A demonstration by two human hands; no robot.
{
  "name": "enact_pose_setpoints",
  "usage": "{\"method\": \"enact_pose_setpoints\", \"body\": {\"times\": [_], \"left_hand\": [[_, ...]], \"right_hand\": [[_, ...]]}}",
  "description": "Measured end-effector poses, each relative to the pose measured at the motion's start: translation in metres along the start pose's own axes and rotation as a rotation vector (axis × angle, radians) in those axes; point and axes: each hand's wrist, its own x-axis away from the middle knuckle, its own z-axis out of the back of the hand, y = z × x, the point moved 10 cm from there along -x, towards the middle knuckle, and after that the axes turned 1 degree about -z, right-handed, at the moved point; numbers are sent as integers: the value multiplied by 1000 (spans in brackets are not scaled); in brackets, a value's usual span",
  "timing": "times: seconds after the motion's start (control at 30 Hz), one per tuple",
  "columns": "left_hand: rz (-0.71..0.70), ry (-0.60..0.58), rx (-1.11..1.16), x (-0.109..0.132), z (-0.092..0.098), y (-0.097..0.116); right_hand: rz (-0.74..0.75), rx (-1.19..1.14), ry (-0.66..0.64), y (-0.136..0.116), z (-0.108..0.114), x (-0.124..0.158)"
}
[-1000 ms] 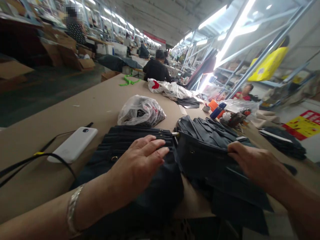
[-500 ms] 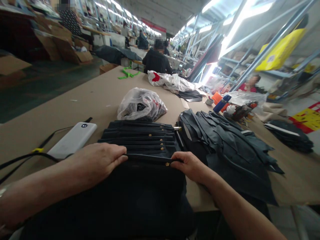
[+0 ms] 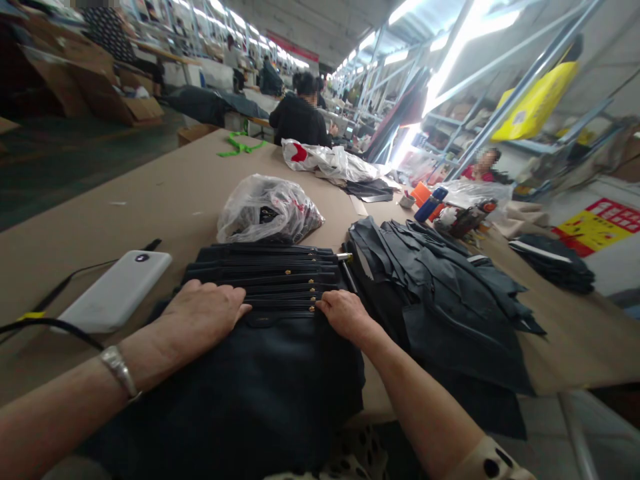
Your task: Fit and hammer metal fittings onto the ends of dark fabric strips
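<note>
A black leather-like panel (image 3: 260,380) hangs over the near table edge, and its zippered top edge lies against a row of similar edges. Those form an overlapping stack of zippered panels (image 3: 240,272) with small gold pulls along the right. My left hand (image 3: 207,308) is closed over the left end of the panel's top edge, fingers curled and thumb pointing inward. My right hand (image 3: 345,313) pinches the right end beside the nearest gold pull (image 3: 312,308). The cloth under both sets of fingertips is hidden.
Left of the stack lies a white power bank (image 3: 117,290) with a black cable. Behind the stack sits a clear plastic bag (image 3: 270,210). Loose dark pieces (image 3: 440,287) are heaped at right, near a blue bottle (image 3: 431,204). A person (image 3: 300,117) sits beyond the table.
Both hands have moved forward and slightly left, bringing the panel's zippered edge down against the stack. The view has also shifted a little.
</note>
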Motion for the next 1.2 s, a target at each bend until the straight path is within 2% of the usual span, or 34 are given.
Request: {"method": "enact_pose_setpoints", "body": {"times": [0.17, 0.23, 0.33, 0.4, 0.5, 0.57, 0.6, 0.67, 0.7, 0.73, 0.8, 0.87, 0.93, 1.03, 1.13, 1.2], "left_hand": [[-15, -7, 13, 4, 4, 2], [-46, 50, -53, 5, 18, 14], [-114, 175, -150, 4, 36, 48], [-212, 133, -111, 0, 27, 78], [-300, -10, -58, -7, -6, 108], [-285, -5, -71, -10, -23, 111], [-279, 29, -75, -11, -28, 109], [-278, 81, -72, -12, -36, 105], [-276, 96, -70, -12, -38, 103], [-275, 105, -69, -12, -40, 102], [-273, 112, -72, -12, -42, 101], [-273, 115, -74, -12, -41, 102], [-264, 98, -72, -12, -40, 102], [-243, 19, -63, -14, -44, 100], [-234, -17, -57, -15, -44, 100], [-236, -8, -54, -14, -40, 101]], "right_hand": [[-1, -1, -42, 3, 2, -6], [-3, 13, -50, 2, 3, -8], [-6, 14, -79, -2, 0, -10], [-5, 0, -89, -3, -2, -9], [36, -38, -27, 3, 11, 1], [48, -76, 99, 24, 39, 19], [26, -92, 177, 43, 57, 31], [-97, -103, 310, 98, 90, 60], [-173, -89, 329, 130, 100, 76], [-243, -70, 320, 160, 106, 90], [-311, -37, 222, 208, 102, 114], [-324, -7, 134, 237, 89, 130], [-323, 42, 120, 250, 79, 139], [-313, 114, 173, 251, 75, 142], [-294, 142, 206, 244, 80, 146], [-291, 157, 272, 238, 93, 154]]}}
